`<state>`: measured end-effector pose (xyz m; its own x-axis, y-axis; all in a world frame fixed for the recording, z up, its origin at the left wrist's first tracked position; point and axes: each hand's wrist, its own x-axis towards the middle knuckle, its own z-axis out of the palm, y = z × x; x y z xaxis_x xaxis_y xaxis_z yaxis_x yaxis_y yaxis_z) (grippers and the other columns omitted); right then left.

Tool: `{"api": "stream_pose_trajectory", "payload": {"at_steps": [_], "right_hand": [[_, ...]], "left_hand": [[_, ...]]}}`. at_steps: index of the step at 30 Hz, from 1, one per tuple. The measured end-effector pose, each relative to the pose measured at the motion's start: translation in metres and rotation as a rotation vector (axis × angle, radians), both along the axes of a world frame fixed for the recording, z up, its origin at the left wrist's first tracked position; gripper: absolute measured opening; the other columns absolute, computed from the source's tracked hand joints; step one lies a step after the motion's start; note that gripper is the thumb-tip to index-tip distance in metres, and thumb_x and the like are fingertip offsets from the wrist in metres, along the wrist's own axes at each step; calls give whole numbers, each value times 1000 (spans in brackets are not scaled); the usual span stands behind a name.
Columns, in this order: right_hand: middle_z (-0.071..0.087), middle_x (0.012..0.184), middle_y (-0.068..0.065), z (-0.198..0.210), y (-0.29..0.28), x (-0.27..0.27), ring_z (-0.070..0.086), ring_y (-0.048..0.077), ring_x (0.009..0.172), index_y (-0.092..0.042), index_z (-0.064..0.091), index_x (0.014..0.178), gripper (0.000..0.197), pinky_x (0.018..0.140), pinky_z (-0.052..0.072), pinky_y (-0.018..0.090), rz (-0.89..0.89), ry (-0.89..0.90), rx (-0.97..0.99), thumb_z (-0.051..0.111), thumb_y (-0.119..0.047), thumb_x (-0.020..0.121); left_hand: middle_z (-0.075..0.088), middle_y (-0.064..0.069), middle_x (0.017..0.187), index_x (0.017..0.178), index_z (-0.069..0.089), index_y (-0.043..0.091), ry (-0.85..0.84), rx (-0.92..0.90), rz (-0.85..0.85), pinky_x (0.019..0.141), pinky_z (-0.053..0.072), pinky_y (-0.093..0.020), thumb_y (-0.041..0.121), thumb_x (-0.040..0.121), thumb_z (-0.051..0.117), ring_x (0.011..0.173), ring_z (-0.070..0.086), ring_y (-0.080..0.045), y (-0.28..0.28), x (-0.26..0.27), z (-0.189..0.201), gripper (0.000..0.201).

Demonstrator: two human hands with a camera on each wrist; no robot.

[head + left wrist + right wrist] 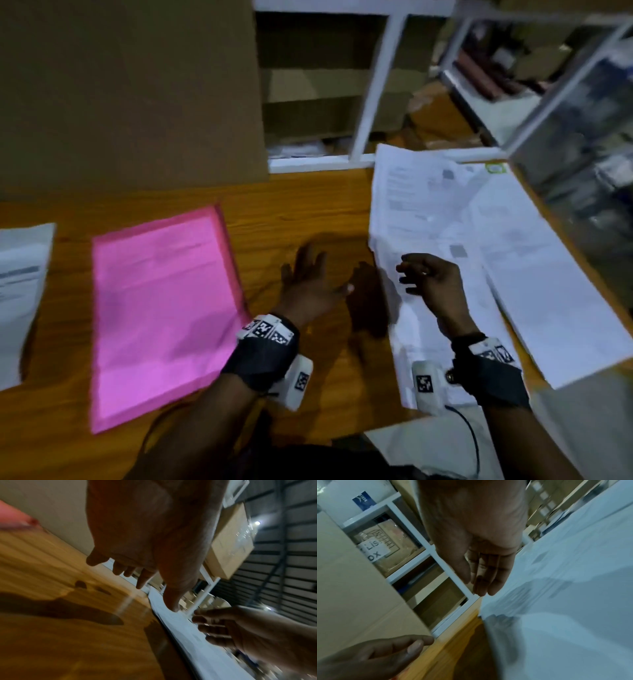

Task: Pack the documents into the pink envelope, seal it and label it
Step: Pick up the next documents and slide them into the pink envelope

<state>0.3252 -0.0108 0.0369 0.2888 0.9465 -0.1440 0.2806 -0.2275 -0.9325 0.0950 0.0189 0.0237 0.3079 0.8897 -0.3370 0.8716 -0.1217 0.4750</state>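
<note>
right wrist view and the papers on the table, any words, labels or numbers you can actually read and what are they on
"LIS" over "OX": partial, on the white label stuck to a cardboard box on the white shelf; the rest is cut off.
Blue tag on the white item above: print too small to read.
Documents on the table: printed lines blurred, unreadable.
Pink envelope: no text visible.

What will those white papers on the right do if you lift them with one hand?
The papers look like thin loose sheets, fanned out unevenly, so they would probably droop and slide apart. Their far edge juts past the table, so they seem light. Neither the right hand nor the left hand holds them yet; two hands would likely help.
</note>
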Motion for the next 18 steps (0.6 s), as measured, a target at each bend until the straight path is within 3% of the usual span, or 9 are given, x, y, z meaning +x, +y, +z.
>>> {"api": "stream_pose_trajectory", "payload": {"at_steps": [3,7,10,13,15,16,18], "right_hand": [[75,89,6,-6,-21,44,72,22,81,-14,73,101,13,74,59,46,-78,-183,-9,62,-15,93],[76,94,4,-15,-36,93,70,18,87,-17,73,102,16,77,53,34,-64,-510,-58,70,-25,88],[74,106,4,-24,-42,116,68,22,101,-19,72,109,23,83,51,35,24,-562,-118,71,-25,87],[72,114,6,-33,-47,128,66,25,105,-15,71,113,27,85,49,33,93,-552,-124,69,-25,88],[70,118,5,-36,-49,133,66,23,105,-14,71,114,30,85,49,31,125,-521,-104,69,-26,87],[69,118,4,-37,-50,136,66,22,105,-14,70,115,30,85,48,29,141,-499,-99,70,-26,87],[69,118,3,-35,-49,140,65,21,105,-14,71,114,30,83,47,28,165,-472,-92,70,-26,86]], "left_hand": [[-19,-9,161,153,9,13,62,3,-114,119,3,-52,64,89,47,148,-15,-30,-12,45,-9,90],[-20,-7,160,152,7,14,60,-8,-87,116,0,-60,61,88,51,147,-18,-31,-19,89,-20,91],[-28,-5,158,154,-5,21,55,-31,-34,115,-5,-63,59,91,48,146,-24,-30,-26,110,-24,91],[-27,-3,159,154,2,17,6,-45,74,114,-7,-62,60,90,48,145,-27,-27,-27,126,-23,90],[-17,-3,162,153,10,16,-58,-59,173,116,-6,-60,57,89,54,147,-21,-27,-27,134,-25,88],[-4,-5,163,151,17,17,-108,-44,218,117,0,-60,54,88,59,149,-12,-28,-26,136,-26,84],[33,-9,151,140,30,19,-244,10,290,113,25,-56,42,86,67,143,25,-31,-27,140,-24,70]]}}
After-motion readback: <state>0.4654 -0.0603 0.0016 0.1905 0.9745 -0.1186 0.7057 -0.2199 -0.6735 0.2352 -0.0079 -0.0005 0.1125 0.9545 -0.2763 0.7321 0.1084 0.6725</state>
